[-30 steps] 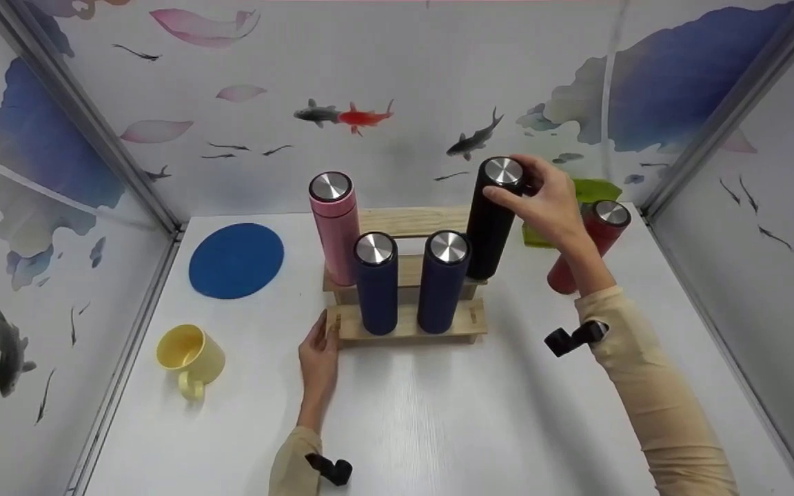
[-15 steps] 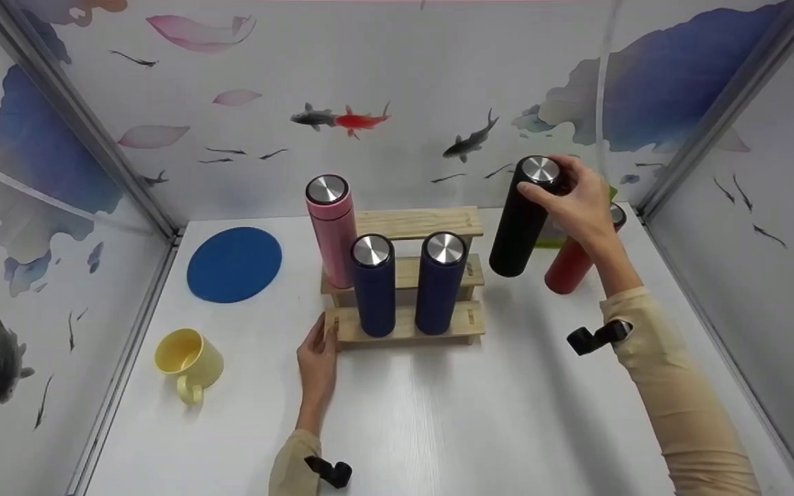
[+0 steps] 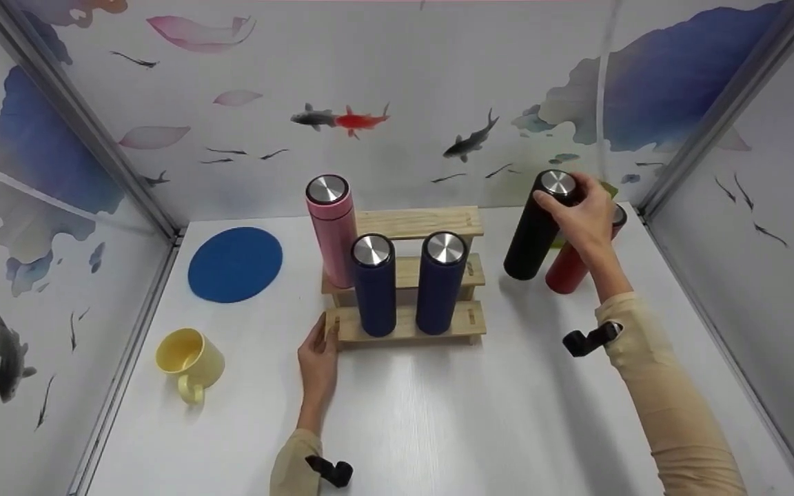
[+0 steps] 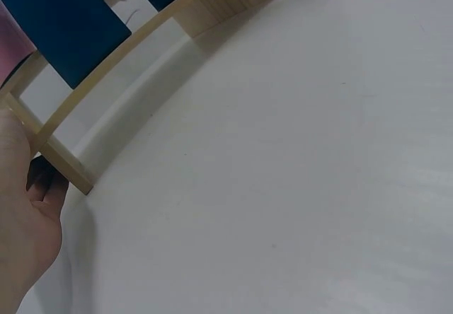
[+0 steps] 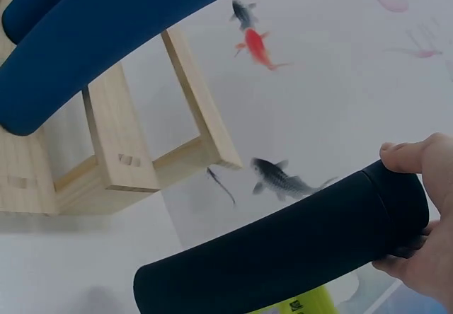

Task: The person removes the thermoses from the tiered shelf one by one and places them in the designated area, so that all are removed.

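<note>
My right hand (image 3: 586, 213) grips a black thermos (image 3: 533, 234) around its upper end, thumb and fingers on opposite sides near the silver-topped lid. The thermos leans a little beside the wooden stepped rack (image 3: 414, 222); whether its base touches the table I cannot tell. At the rack's lower left end, my left hand (image 3: 318, 365) holds the front step's edge; its fingers are partly hidden behind the wood in the left wrist view. Two dark blue thermoses (image 3: 374, 296) stand on the front step. A pink thermos (image 3: 331, 241) stands on the middle step's left end.
Behind the right hand, a red thermos (image 3: 566, 269) and a yellow-green object (image 5: 304, 301) are partly hidden. A blue round mat (image 3: 235, 265) lies at the left on the white table (image 3: 411, 420), with a yellow mug (image 3: 194, 358) nearer. Printed panels enclose the table.
The black thermos has left the right end of the rack's middle step and moved right with my right hand, then slightly down. My left hand has stayed on the rack.
</note>
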